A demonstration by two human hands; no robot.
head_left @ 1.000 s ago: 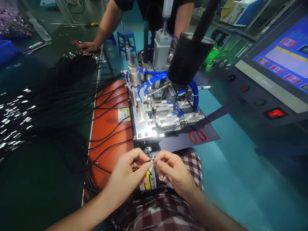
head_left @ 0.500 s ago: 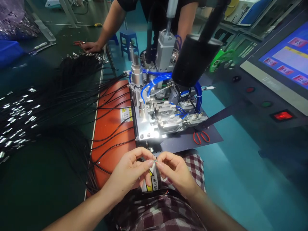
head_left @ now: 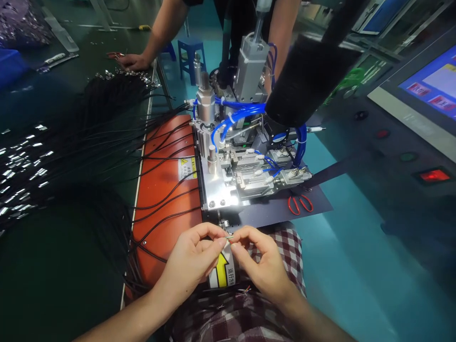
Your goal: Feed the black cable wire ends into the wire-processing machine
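Just in front of the machine, my left hand (head_left: 194, 254) pinches one end of a thin, pale wire (head_left: 229, 238) between thumb and forefinger. My right hand (head_left: 265, 254) meets it from the other side, with its bent forefinger and thumb at the wire's other end. The wire is tiny, and the fingertips cover most of it. Below the hands shows a white label with a yellow arrow (head_left: 221, 271). A dark cable with fine coloured wire ends (head_left: 247, 289) lies at my lap, over a checked cloth (head_left: 245, 316).
Ahead stands a metal machine (head_left: 217, 190) with blue air hoses. Black cables (head_left: 166, 192) cross its orange cover (head_left: 156, 256) from a bundle on the dark table (head_left: 53, 270). Red-handled scissors (head_left: 300, 205) lie right. A control panel (head_left: 409, 128) stands beyond. Another person's hand (head_left: 133, 61) rests on the table.
Both hands stay together at the wire, with the right thumb and forefinger slightly farther apart. More of the yellow arrow shows. The view has shifted a little.
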